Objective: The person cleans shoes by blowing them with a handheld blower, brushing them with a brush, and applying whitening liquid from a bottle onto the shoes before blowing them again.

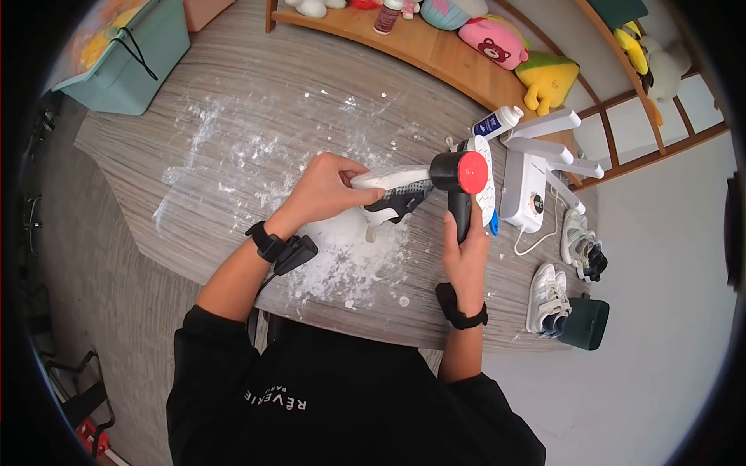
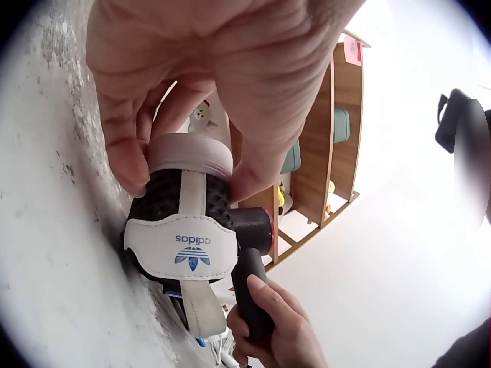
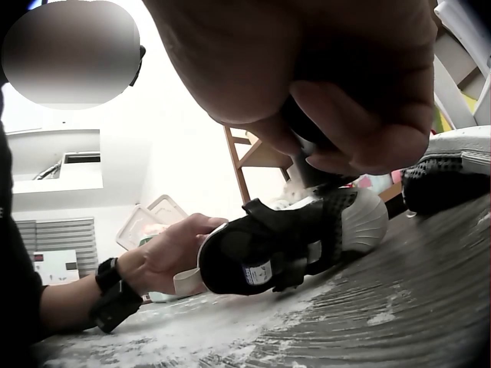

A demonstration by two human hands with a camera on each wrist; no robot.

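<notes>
A black and white shoe [image 1: 400, 200] lies tilted on its side on the powdered table, sole turned away from the person. The left hand [image 1: 330, 189] pinches its heel end between thumb and fingers; the left wrist view shows the adidas heel tab [image 2: 184, 249] below that hand [image 2: 207, 77]. In the right hand [image 1: 466, 252] is the handle of a black tool with a red round cap [image 1: 472, 172], its head against the sole near the toe. The right wrist view shows the shoe's opening and straps [image 3: 280, 245], with the right hand [image 3: 330, 100] above.
Another shoe [image 1: 488, 186] stands behind the tool, beside a white bottle [image 1: 497, 122] and a white device with arms [image 1: 524, 190]. White powder [image 1: 342, 260] covers the table's middle. More shoes [image 1: 549, 299] are at the right edge, a teal bin [image 1: 148, 62] at back left, and plush toys on a shelf [image 1: 404, 46].
</notes>
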